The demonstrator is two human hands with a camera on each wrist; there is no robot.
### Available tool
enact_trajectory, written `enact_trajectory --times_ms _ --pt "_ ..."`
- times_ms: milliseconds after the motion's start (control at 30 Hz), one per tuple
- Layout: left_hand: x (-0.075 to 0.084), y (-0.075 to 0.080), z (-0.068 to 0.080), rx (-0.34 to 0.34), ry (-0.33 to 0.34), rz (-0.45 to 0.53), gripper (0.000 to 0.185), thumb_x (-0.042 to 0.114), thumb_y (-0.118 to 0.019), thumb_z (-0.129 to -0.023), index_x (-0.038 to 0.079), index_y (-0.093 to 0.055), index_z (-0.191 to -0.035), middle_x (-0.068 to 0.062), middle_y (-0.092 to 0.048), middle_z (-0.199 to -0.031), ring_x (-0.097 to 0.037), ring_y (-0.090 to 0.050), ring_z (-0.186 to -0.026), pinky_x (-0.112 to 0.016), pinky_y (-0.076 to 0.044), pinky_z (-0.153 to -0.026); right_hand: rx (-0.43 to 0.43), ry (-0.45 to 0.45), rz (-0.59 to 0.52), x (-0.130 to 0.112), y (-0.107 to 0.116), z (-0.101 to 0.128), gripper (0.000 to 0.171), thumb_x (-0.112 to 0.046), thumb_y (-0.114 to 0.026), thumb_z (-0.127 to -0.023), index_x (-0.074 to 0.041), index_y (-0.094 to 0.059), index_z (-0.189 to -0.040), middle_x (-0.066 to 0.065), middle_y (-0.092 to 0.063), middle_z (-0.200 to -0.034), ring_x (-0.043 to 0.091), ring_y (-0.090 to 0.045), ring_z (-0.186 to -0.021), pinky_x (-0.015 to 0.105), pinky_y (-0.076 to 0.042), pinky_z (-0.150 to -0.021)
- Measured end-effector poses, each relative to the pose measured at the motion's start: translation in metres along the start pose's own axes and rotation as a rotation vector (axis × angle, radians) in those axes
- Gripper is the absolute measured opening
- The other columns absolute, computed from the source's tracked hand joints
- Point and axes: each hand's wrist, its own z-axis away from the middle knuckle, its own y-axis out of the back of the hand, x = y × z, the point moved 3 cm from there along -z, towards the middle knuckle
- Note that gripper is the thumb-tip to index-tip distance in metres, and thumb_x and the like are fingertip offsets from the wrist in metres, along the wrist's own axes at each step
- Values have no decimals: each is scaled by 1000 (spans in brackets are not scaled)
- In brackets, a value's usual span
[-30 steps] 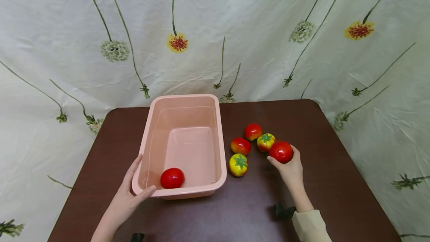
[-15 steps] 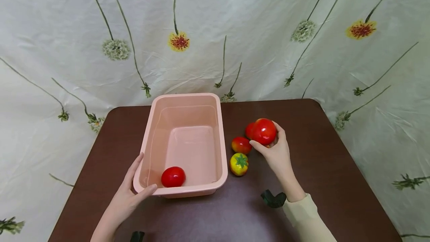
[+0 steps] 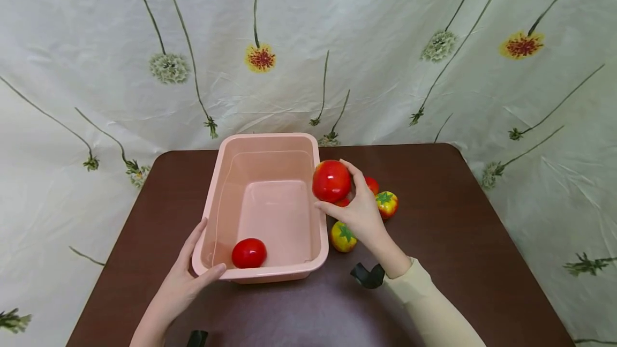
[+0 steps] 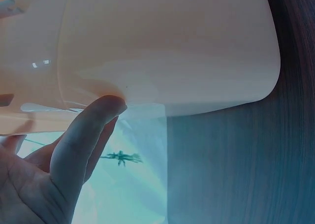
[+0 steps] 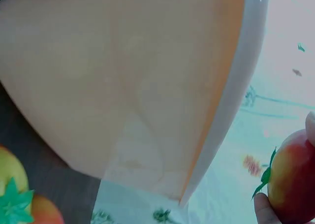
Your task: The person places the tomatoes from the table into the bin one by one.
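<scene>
While the left hand (image 3: 185,283) steadies the pink tub (image 3: 212,213) with thumb and flat fingers, the right hand (image 3: 363,216) grips a red tomato (image 3: 331,181) over its rim.

Dark brown table (image 3: 458,218), pink tub (image 3: 262,143), four loose tomatoes beside it (image 3: 343,236)

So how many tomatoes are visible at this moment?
6: one red tomato inside the pink plastic tub, one large red tomato held in the right hand, four on the brown table, two partly hidden behind that hand.
</scene>
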Motion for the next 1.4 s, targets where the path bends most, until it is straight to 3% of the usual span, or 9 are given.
enact_trajectory --times_ms 100,233,400,567,800,900,1033,1300,1400 --pt "0 1 0 5 -7 -12 100 25 -76 -86 36 -7 -158 -19 -12 -163 -45 -27 -141 -14 -47 -87 -46 37 56 -6 -12 0 92 -16 -86 -74 -19 -32 -149 3 -42 -147 27 -46 -133 48 -50 -99" --pt "0 1 1 13 -7 -48 100 27 -75 -86 36 -7 -158 -19 -14 -162 -45 -28 -141 -36 -51 -96 -145 112 163 -9 -30 2 90 -18 -87 -72 -17 -38 -147 4 -49 -142 25 -52 -126 46 -52 -97" --pt "1 1 2 18 -4 -29 100 28 -75 -86 34 -7 -159 -19 -13 -162 -45 -25 -142 -62 -39 -104 -305 220 320 -9 -50 3 83 -19 -86 -73 -13 -42 -144 7 -54 -136 24 -57 -120 44 -52 -96" --pt "1 0 2 11 -21 -9 99 26 -75 -86 35 -8 -158 -19 -13 -163 -44 -22 -143 -69 -29 -107 -377 226 424 -4 -58 3 83 -18 -84 -74 -9 -41 -144 10 -55 -135 27 -57 -121 46 -51 -98" --pt "1 0 3 20 -28 -17 99 27 -76 -86 36 -9 -158 -19 -14 -162 -44 -23 -143 -70 -28 -107 -471 228 540 -5 -62 2 86 -16 -84 -74 -5 -39 -146 12 -52 -140 30 -54 -124 47 -50 -99" --pt "1 1 3 26 -31 -25 99 27 -75 -86 35 -9 -158 -18 -15 -162 -42 -25 -141 -65 -33 -107 -518 224 585 -7 -64 2 86 -14 -84 -75 -5 -38 -147 13 -50 -141 29 -52 -126 46 -50 -100" --pt "1 1 2 24 -22 -56 98 28 -75 -86 35 -8 -159 -18 -16 -162 -41 -29 -140 -45 -45 -101 -579 235 694 -8 -67 3 84 -11 -83 -74 -4 -39 -145 12 -48 -141 27 -51 -126 42 -51 -100" --pt "0 1 1 19 -17 -43 98 28 -75 -86 35 -9 -158 -18 -15 -162 -41 -29 -140 -7 -38 -86 -682 205 935 -13 -74 6 88 -13 -86 -70 -8 -41 -146 9 -50 -136 21 -52 -120 31 -52 -96" --pt "1 0 2 15 -15 -37 99 27 -75 -86 35 -8 -158 -18 -15 -162 -42 -29 -140 -6 -37 -85 -702 171 937 -15 -74 5 83 -13 -85 -73 -10 -44 -145 8 -50 -138 20 -52 -122 29 -52 -97"
